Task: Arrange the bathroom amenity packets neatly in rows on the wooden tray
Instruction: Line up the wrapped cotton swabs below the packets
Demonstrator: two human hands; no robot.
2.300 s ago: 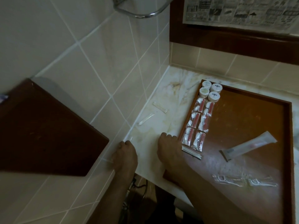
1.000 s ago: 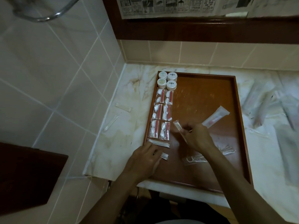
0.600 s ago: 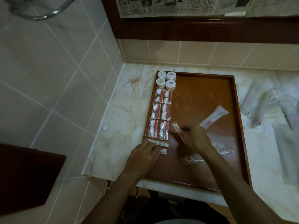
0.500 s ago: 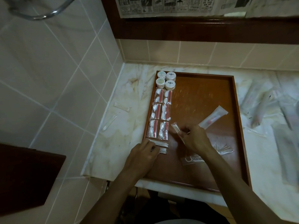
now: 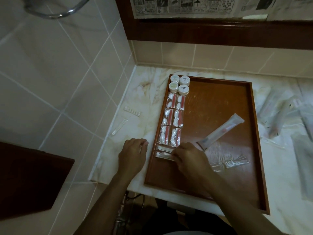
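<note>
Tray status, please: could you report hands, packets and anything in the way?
Left hand open on counter. Right hand touching swab packets on tray. Toothbrush packet lies askew, unplaced.

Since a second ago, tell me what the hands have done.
The right hand has carried its swab packet left and now presses it down under the first swab packet, below the red packets. The left hand has slid off the tray onto the counter, holding nothing. Jars, toothbrush and floss picks stayed put.
</note>
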